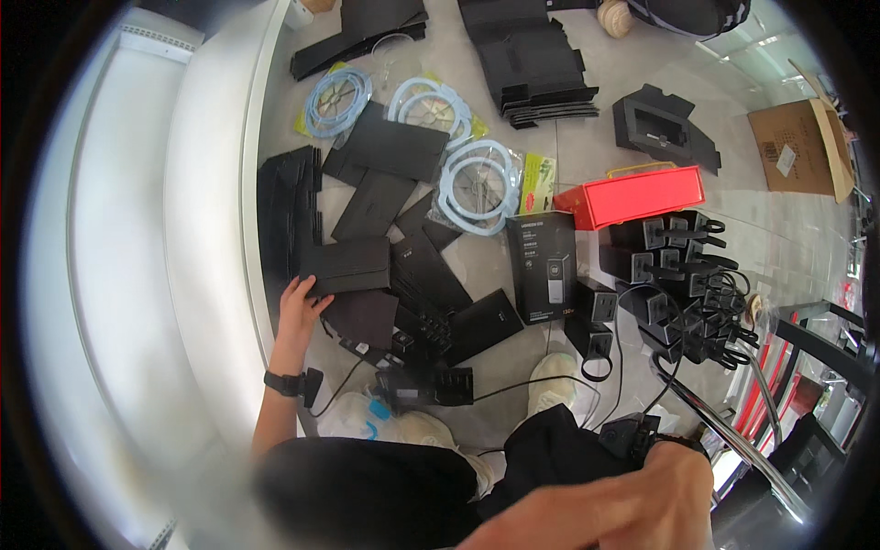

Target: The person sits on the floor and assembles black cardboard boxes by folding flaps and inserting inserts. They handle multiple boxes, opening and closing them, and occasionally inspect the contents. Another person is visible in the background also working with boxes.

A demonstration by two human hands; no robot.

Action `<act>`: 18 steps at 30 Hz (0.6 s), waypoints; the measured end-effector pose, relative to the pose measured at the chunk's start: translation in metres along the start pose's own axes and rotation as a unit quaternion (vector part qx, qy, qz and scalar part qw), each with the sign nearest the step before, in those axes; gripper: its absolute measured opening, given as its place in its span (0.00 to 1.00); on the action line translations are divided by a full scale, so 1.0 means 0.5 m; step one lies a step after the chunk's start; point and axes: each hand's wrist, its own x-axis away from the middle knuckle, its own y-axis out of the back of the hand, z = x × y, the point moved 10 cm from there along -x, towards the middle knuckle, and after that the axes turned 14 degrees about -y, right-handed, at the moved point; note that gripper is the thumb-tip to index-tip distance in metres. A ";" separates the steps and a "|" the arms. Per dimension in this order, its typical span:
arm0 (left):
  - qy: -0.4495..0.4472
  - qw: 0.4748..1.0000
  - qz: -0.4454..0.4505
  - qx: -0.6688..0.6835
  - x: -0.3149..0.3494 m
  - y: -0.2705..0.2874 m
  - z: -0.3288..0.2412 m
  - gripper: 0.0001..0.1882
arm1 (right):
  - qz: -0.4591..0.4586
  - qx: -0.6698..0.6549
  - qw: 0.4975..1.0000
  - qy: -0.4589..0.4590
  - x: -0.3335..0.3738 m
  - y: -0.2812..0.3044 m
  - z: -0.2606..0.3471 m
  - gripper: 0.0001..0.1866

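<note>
My left hand point(298, 307) reaches in from the lower left, its fingers spread against the lower left corner of a flat black box point(346, 266). The fingertips touch the box's edge and do not wrap round it. A dark, purplish flat piece point(362, 316) lies just below the box. Close to my left wrist are black power adapters point(426, 385) with cables. My right hand point(678, 481) is bent down at the lower right, near my knee. Its fingers are hidden, so what it holds, if anything, cannot be seen.
A white shelf unit point(211, 229) borders the left. Flattened black boxes point(527, 64) and light blue rings in plastic bags point(478, 186) cover the floor. A red box point(632, 197), bundled black adapters with cables point(678, 275), a cardboard box point(797, 151) and a metal frame point(733, 440) stand rightward.
</note>
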 end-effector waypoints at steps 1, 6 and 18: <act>-0.005 1.000 -0.012 -0.013 0.004 0.008 -0.004 0.34 | 0.000 0.013 0.999 -0.040 0.000 0.001 -0.003 0.09; -0.040 0.987 -0.016 -0.157 -0.004 -0.058 -0.034 0.38 | 0.224 0.308 0.854 0.353 -0.065 0.086 -0.021 0.21; -0.068 0.948 0.004 -0.310 0.045 -0.076 -0.101 0.44 | -0.356 0.577 0.712 0.183 -0.432 0.397 -0.291 0.54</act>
